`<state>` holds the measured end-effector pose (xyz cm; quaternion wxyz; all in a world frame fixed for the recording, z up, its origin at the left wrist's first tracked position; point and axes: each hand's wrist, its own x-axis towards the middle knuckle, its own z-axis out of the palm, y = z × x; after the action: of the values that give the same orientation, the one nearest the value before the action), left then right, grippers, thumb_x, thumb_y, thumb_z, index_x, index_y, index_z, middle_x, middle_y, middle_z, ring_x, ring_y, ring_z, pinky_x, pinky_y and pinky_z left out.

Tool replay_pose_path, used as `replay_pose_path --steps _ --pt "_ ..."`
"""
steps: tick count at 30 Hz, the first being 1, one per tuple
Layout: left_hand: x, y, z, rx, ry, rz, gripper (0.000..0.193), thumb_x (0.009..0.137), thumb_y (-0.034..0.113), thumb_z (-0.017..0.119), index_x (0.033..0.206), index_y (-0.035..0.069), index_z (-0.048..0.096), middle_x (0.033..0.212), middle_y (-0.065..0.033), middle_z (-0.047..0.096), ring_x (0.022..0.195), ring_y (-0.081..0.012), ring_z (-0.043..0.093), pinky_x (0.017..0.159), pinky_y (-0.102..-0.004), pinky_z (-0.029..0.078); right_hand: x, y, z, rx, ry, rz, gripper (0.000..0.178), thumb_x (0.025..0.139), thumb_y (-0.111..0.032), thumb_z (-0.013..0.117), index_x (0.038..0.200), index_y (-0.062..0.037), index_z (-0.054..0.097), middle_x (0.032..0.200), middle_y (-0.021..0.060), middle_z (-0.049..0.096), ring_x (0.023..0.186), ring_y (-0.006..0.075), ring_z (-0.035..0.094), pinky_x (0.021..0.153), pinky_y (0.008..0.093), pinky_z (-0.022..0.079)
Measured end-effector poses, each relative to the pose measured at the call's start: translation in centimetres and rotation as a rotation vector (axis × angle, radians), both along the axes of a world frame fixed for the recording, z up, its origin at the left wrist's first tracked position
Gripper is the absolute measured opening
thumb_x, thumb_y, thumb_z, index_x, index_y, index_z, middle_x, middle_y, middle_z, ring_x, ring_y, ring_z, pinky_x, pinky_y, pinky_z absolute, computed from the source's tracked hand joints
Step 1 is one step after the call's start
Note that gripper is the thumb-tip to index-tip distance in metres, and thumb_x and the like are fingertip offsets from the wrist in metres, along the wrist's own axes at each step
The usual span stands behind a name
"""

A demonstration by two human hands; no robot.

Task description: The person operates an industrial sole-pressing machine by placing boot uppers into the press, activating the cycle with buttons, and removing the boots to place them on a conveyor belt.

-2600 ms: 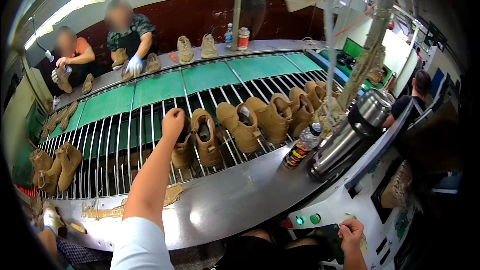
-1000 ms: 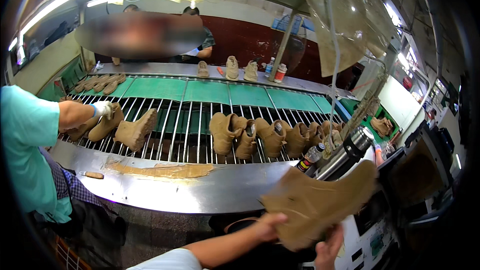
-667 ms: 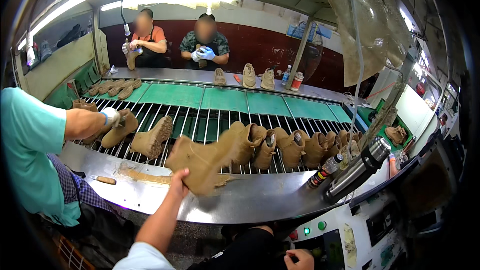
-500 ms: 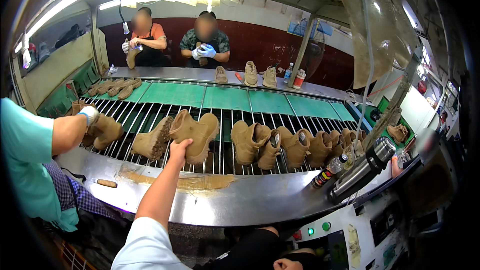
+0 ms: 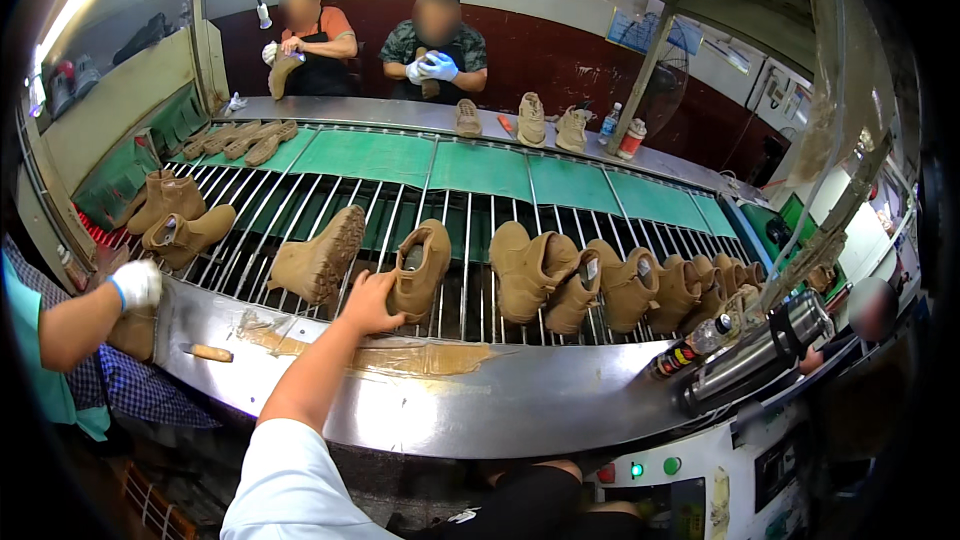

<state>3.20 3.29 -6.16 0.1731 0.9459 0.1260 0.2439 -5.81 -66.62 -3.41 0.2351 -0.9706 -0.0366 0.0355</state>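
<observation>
My left hand [image 5: 370, 302] reaches in over the steel ledge and grips a tan ankle boot [image 5: 420, 268], its thumb low on the boot's near side. This boot stands on the rods of the rack [image 5: 468, 295], its opening showing. Just left of my hand, another tan boot [image 5: 312, 262] leans over with its lugged sole turned to the right. To the right runs a row of several tan boots, the nearest one [image 5: 522, 275] standing apart from mine. My right hand is out of view.
A wooden-handled tool [image 5: 210, 352] lies on the steel ledge [image 5: 480, 405]. A bottle [image 5: 692, 348] and a steel flask [image 5: 760, 350] stand at right. On the left, a co-worker's gloved hand [image 5: 138, 285] is near two boots. Two people work across the green belt [image 5: 470, 168].
The boot in my left hand has turned and come down onto the rods. The co-worker's gloved hand has drawn back from the left boots. My right hand has left the view.
</observation>
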Motion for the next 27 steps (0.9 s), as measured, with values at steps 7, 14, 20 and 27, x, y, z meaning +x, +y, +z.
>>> replay_pose_path --steps 7,14,20,27 --pt "-1.8 7.6 -1.0 0.501 0.488 0.3 0.058 0.076 0.023 0.064 0.13 0.011 0.049 0.143 -0.0154 0.037 0.139 -0.0341 0.023 0.114 -0.0528 0.014 -1.5 3.3 -1.7 -0.047 0.017 -0.043 0.014 0.083 -0.022 0.064 0.083 -0.0089 0.067 0.067 0.0151 0.062 0.061 0.0326 0.061 0.059 0.0408 0.049" --pt "0.8 9.9 -3.9 0.88 0.661 0.562 0.073 0.087 0.034 0.054 0.15 0.019 0.021 0.157 -0.0169 0.009 0.143 -0.0424 0.005 0.115 -0.0542 0.004 -4.2 0.1 -2.6 0.117 -0.053 -0.162 0.009 0.082 -0.012 0.064 0.083 -0.0036 0.066 0.065 0.014 0.061 0.057 0.0238 0.059 0.058 0.035 0.048" --pt "1.7 11.1 -1.6 0.541 0.908 0.757 0.051 0.096 0.027 0.042 0.146 0.019 0.034 0.156 -0.0204 0.011 0.131 -0.0417 0.036 0.104 -0.0509 0.027 -3.2 -0.5 -2.1 0.187 -0.056 -0.211 0.01 0.082 -0.011 0.064 0.085 -0.002 0.066 0.066 0.0131 0.062 0.058 0.0196 0.06 0.06 0.0332 0.049" --pt "-6.2 3.7 15.3 -0.097 0.315 0.575 0.093 0.047 0.03 0.08 0.13 0.001 0.05 0.142 -0.0253 0.038 0.122 -0.0278 0.051 0.099 -0.0338 0.043 -4.5 -2.7 -5.0 0.372 -0.043 -0.195 0.009 0.082 -0.009 0.065 0.087 -0.0025 0.065 0.072 0.0105 0.064 0.065 0.0196 0.061 0.065 0.0306 0.05"
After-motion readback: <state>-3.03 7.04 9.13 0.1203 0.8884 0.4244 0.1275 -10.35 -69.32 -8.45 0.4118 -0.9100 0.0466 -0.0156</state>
